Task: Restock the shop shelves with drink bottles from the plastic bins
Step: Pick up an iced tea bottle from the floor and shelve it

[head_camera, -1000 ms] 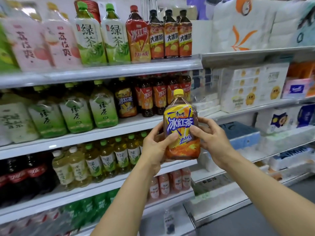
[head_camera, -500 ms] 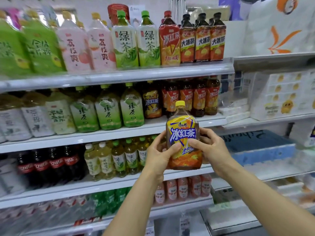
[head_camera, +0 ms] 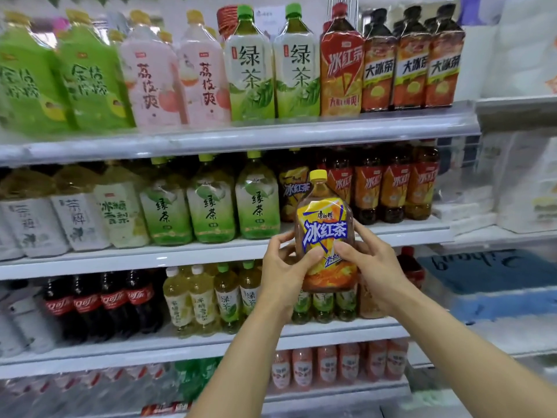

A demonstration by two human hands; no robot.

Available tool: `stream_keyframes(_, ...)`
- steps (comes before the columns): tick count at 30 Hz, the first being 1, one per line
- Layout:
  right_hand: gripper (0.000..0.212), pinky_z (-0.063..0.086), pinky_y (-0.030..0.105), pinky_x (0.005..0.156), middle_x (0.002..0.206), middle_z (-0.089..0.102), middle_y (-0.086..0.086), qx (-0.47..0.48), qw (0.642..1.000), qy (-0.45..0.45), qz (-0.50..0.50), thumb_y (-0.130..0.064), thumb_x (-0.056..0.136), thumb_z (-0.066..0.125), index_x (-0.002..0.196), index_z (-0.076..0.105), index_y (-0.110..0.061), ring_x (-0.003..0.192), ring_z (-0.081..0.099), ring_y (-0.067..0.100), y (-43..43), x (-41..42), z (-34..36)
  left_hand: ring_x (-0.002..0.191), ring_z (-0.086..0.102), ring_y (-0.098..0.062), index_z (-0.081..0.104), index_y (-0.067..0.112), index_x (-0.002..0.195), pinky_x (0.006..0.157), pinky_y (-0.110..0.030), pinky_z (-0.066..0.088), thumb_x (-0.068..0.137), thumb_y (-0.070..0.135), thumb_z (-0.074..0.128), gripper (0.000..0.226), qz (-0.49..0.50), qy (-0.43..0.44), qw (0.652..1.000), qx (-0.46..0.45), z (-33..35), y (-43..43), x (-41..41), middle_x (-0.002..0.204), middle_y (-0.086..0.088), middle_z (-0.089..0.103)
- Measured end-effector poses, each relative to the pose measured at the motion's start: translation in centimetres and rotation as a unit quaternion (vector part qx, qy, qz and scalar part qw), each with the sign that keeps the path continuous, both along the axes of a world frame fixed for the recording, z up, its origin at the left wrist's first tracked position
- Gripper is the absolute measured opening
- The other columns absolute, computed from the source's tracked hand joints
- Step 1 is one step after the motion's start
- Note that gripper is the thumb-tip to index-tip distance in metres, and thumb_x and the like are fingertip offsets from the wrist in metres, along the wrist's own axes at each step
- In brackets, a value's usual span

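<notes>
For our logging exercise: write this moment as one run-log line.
stage: shelving | left hand: grips iced tea bottle | right hand: grips it too | position: upright, before second shelf, not yet placed

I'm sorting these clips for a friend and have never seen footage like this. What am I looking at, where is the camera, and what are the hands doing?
There is no machine here. A person wears a wide-angle camera on the head, so you look forward and down along their bare arms; that is the only view. In front stand shop shelves full of drinks, such as green tea bottles and, lower down, cola bottles. The left hand and right hand together grip one upright iced tea bottle with a yellow cap, in front of the middle shelf, where a bottle with the same label stands.
</notes>
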State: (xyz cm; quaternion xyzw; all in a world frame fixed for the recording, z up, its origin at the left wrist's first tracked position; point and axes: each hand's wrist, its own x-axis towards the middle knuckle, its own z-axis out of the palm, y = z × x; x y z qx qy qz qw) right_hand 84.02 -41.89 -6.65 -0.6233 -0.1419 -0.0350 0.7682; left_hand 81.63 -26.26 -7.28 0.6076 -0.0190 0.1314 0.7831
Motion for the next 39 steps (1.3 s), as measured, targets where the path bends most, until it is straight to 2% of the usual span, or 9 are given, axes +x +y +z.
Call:
stream_keyframes(4,0.051,0.058,0.035,0.074,0.109,0.073,0.005,-0.013,0.998,0.009,-0.055,-0.020,0.082,0.076,0.128,0.054,-0.016,0.093,0.073,0.019,0.3,2.7,0.5,0.102,0.070,-0.020,0.055,0.025,0.121,0.080,-0.040,0.062,0.079,0.019,0.083,0.051,0.003,-0.020,1.000,0.023,0.7,0.0,2.4,0.120,-0.003,0.065)
stream_keyframes(8,0.047,0.058,0.031,0.070,0.105,0.072,0.004,-0.020,0.998,0.002,-0.068,-0.018,0.083,0.077,0.124,0.055,-0.015,0.087,0.073,0.014,0.8,4.8,1.7,0.106,0.069,-0.023,0.054,0.029,0.121,0.085,-0.047,0.060,0.081,0.024,0.081,0.048,0.001,-0.019,1.000,0.025,1.2,0.3,4.5,0.122,-0.003,0.065)
stream_keyframes(13,0.048,0.059,0.044,0.084,0.110,0.071,0.007,-0.039,0.997,0.004,-0.066,-0.024,0.082,0.078,0.124,0.056,-0.018,0.094,0.072,0.021,1.6,7.0,2.4,0.107,0.068,-0.020,0.052,0.027,0.123,0.085,-0.041,0.060,0.082,0.029,0.080,0.049,0.013,-0.018,0.999,0.036,2.0,0.9,6.4,0.121,-0.005,0.066)
stream_keyframes(16,0.045,0.059,0.045,0.085,0.110,0.070,0.006,-0.042,0.997,0.004,-0.066,-0.023,0.083,0.076,0.123,0.055,-0.019,0.096,0.071,0.021,2.1,7.8,2.7,0.103,0.069,-0.017,0.054,0.026,0.126,0.078,-0.032,0.061,0.085,0.027,0.077,0.047,0.033,-0.027,0.998,0.048,2.2,1.1,7.3,0.119,-0.003,0.067)
stream_keyframes(18,0.042,0.059,0.044,0.084,0.110,0.070,0.005,-0.037,0.997,-0.002,-0.067,-0.019,0.084,0.076,0.120,0.055,-0.020,0.097,0.071,0.021,2.3,8.4,2.7,0.106,0.066,-0.016,0.056,0.026,0.127,0.082,-0.034,0.060,0.086,0.029,0.076,0.046,0.064,-0.032,0.994,0.083,2.1,1.0,7.9,0.121,-0.001,0.064)
stream_keyframes(23,0.043,0.060,0.036,0.077,0.111,0.068,0.003,-0.040,0.997,-0.032,-0.066,-0.016,0.084,0.075,0.121,0.054,-0.019,0.100,0.070,0.018,2.5,9.7,2.8,0.114,0.055,-0.013,0.057,0.029,0.132,0.095,-0.042,0.055,0.088,0.037,0.073,0.048,0.144,-0.034,0.975,0.165,2.0,0.8,9.3,0.110,0.014,0.047)
stream_keyframes(27,0.043,0.060,0.038,0.080,0.114,0.068,0.005,-0.047,0.996,-0.052,-0.062,-0.016,0.084,0.075,0.122,0.054,-0.020,0.104,0.068,0.019,2.6,11.2,3.0,0.109,0.054,-0.010,0.057,0.025,0.136,0.097,-0.038,0.051,0.091,0.039,0.068,0.049,0.191,-0.056,0.945,0.260,2.5,0.9,10.6,0.115,0.006,0.051)
stream_keyframes(36,0.041,0.058,0.027,0.074,0.115,0.069,0.005,-0.055,0.996,-0.060,-0.033,-0.010,0.088,0.071,0.124,0.051,-0.015,0.104,0.069,0.016,2.8,13.7,1.7,0.104,0.055,-0.015,0.058,0.014,0.132,0.079,-0.023,0.039,0.093,0.038,0.066,0.046,0.268,-0.071,0.883,0.379,1.4,0.9,12.5,0.112,0.003,0.058)
stream_keyframes(39,0.043,0.057,0.025,0.076,0.116,0.068,0.000,-0.060,0.996,-0.060,-0.037,-0.014,0.089,0.071,0.127,0.051,-0.015,0.107,0.067,0.010,2.5,14.1,0.9,0.117,0.055,-0.018,0.050,0.013,0.143,0.093,-0.027,0.044,0.094,0.035,0.065,0.056,0.273,-0.059,0.886,0.371,1.1,0.5,12.7,0.128,0.000,0.059)
